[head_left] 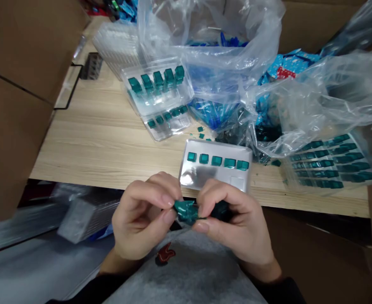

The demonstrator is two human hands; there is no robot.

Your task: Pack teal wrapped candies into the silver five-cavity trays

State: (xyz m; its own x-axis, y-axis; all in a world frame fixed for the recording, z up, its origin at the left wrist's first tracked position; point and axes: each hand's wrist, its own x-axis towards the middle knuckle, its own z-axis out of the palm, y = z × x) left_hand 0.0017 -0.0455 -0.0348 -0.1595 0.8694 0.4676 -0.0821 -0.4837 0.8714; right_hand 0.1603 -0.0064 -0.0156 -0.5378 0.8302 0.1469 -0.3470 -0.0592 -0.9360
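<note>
My left hand (149, 215) pinches one side of a shiny, crumpled dark-green plastic piece (186, 211) between thumb and fingertips. The other side of it is gripped by my right hand (233, 219), with more dark green material partly hidden under its curled fingers. What exactly this piece is cannot be made out. Just beyond the hands lies a shallow clear tray (192, 177) on the table edge, with a row of several green square pieces (216, 161) in its upper part.
Clear trays with green pieces (158, 79) lie at back left, near stacked empty trays (118, 44). A clear bag (214, 80) of blue items stands behind. Another plastic bag (319, 101) and a filled tray (331, 162) are at right. Green scraps (201, 135) dot the wooden table (87, 143).
</note>
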